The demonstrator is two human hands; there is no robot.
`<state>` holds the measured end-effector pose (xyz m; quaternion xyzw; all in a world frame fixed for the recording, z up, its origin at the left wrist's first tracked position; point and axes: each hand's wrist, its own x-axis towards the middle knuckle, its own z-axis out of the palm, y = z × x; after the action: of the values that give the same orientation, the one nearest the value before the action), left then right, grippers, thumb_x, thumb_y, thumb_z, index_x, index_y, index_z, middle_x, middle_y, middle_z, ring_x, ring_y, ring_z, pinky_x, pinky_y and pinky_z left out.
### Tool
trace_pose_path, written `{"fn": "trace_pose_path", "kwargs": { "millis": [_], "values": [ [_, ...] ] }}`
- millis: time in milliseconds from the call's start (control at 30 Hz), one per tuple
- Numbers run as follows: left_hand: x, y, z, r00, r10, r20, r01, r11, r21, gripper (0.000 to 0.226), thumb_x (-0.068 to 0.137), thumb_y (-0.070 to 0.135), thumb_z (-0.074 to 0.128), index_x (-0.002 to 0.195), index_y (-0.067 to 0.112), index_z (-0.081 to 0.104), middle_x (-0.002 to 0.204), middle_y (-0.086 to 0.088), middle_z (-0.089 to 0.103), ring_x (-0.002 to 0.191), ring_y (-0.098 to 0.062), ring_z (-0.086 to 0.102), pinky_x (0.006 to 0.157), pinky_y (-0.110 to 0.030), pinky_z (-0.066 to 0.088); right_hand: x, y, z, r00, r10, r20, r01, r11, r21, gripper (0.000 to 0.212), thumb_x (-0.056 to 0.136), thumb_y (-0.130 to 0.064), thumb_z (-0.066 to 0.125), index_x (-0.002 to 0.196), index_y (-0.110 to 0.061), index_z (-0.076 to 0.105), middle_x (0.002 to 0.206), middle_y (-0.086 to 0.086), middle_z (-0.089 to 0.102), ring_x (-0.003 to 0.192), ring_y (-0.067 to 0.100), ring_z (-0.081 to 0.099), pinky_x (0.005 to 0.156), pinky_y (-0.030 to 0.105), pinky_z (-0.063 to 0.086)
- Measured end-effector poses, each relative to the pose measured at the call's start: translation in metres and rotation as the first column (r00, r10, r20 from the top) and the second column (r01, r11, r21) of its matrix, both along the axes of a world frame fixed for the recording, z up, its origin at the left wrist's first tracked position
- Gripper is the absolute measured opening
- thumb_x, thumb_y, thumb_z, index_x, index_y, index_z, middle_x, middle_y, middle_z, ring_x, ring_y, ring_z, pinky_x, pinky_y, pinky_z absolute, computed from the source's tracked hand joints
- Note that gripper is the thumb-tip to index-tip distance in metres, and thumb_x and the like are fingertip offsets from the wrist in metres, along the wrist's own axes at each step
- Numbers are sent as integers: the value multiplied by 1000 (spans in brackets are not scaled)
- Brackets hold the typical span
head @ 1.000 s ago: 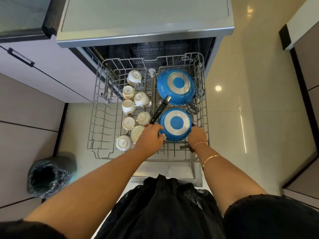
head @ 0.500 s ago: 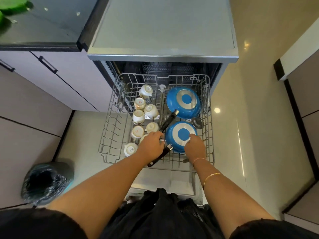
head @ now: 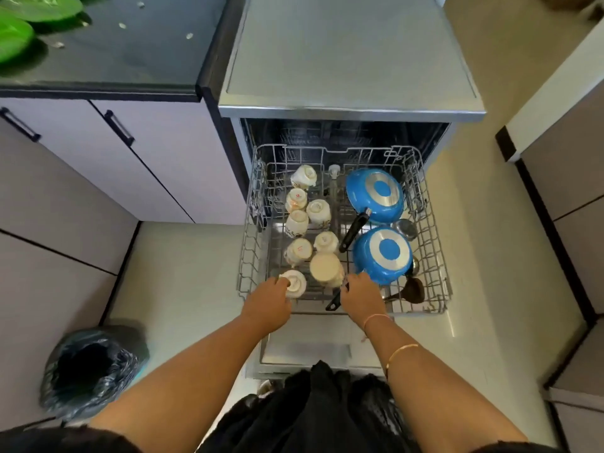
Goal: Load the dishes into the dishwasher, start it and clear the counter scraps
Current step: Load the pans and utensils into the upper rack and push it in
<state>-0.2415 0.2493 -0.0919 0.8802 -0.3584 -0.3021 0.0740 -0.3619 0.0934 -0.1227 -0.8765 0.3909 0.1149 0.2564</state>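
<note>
The dishwasher's lower rack [head: 248,256] is pulled out over the open door. Several white cups [head: 318,210] stand upside down in its left half. Two blue pans lie face down on the right, one at the back [head: 376,194] and one nearer [head: 382,253]. My left hand [head: 266,300] is at the rack's front left, its fingers curled round the nearest white cup [head: 295,282]. My right hand [head: 359,292] covers the near pan's black handle [head: 333,303], fingers curled over it. A dark ladle [head: 413,289] lies at the front right.
A black counter [head: 130,53] at the upper left carries green plates [head: 13,37] and small scraps [head: 189,35]. A bin with a black bag [head: 88,367] stands on the floor to the left. Cabinets close in on the right side.
My left hand left the pan's handle and went left to the front cup. My right hand slid from the near pan's base down onto its handle. The view rose.
</note>
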Motion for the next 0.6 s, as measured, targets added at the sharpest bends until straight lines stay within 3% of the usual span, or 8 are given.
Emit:
{"fn": "trace_pose_path", "kwargs": {
  "millis": [100,167,267,367,467,533,600],
  "values": [
    [2,15,-21,989,-139,57,136,989,49,32,93,20,42,123,11,47,123,-11,52,106,-28,52,88,-37,46,-6,22,-15,990,10,-139,-13,1000,-26,38,97,-36,37,122,-10,51,128,15,49,122,32,42,102,40,34],
    [-4,17,-33,975,-208,84,204,978,53,32,91,15,42,123,10,45,122,-11,51,107,-26,50,88,-34,42,-11,33,-21,979,32,-203,-36,999,-15,43,98,-41,34,129,-13,46,142,14,38,136,33,27,112,46,21],
    [-23,11,-57,946,-304,113,298,952,64,42,91,16,41,132,10,38,132,-11,44,121,-27,41,102,-35,34,-22,46,-36,955,98,-281,-102,995,-1,50,100,-44,27,142,-17,33,155,12,18,144,33,6,117,51,3],
    [-42,-1,-83,925,-367,97,354,926,133,53,98,23,34,146,11,18,149,-12,26,138,-30,23,115,-43,17,-31,51,-56,953,96,-289,-100,995,1,48,101,-42,22,145,-24,28,157,12,13,145,32,0,116,53,-2],
    [-50,-13,-107,932,-359,56,347,925,154,51,100,24,31,148,13,15,153,-10,24,142,-28,18,117,-46,12,-32,53,-79,979,41,-199,-64,992,-110,39,101,-36,28,132,-24,48,142,17,42,142,35,17,112,58,-1],
    [-47,-20,-120,934,-344,92,330,934,136,46,101,23,31,145,15,25,145,-8,38,136,-26,30,115,-44,12,-33,55,-96,994,25,-105,-48,971,-233,33,97,-32,35,110,-19,63,111,18,61,128,39,41,109,63,10],
    [-39,-26,-129,926,-364,98,351,927,129,39,99,18,34,138,15,38,134,-7,51,125,-26,45,109,-40,24,-35,54,-108,999,29,-26,-36,942,-334,34,92,-33,35,93,-18,66,88,13,62,106,37,57,105,65,22]
  ]
}}
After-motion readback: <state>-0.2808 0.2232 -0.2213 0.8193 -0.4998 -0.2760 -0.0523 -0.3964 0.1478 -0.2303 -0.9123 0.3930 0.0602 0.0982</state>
